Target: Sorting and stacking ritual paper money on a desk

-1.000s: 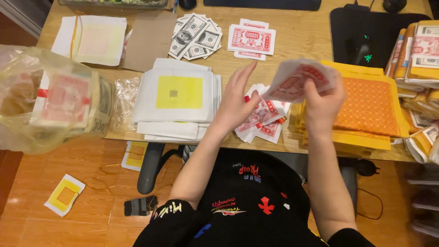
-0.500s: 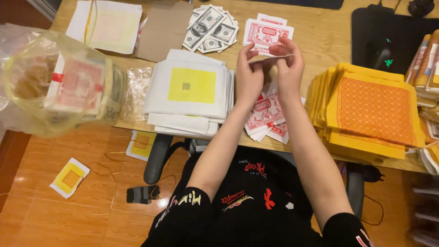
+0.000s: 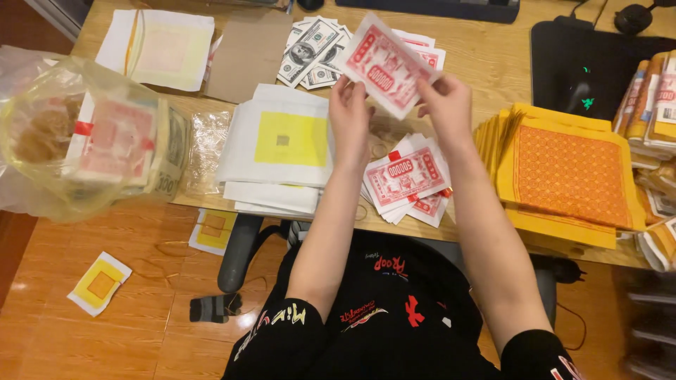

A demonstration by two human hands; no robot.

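Note:
Both hands hold up a thin bundle of red and white paper notes (image 3: 387, 62) above the wooden desk (image 3: 486, 63). My left hand (image 3: 349, 111) grips its lower left edge. My right hand (image 3: 445, 105) pinches the lower right edge. Below the hands a banded stack of the same red notes (image 3: 407, 177) lies fanned near the desk's front edge. Left of it sits a pile of white sheets with a yellow square (image 3: 282, 144).
Stacks of orange and yellow paper (image 3: 567, 176) lie at the right, with more bundles (image 3: 651, 98) beyond. Green banknote-style papers (image 3: 310, 53) and a black mouse pad (image 3: 598, 67) lie further back. A plastic bag of notes (image 3: 91, 141) hangs at the left. Yellow-square sheets (image 3: 100, 283) lie on the floor.
The hands have come together on the red note bundle and lifted it further away over the desk, turning its printed face up. The view has shifted slightly.

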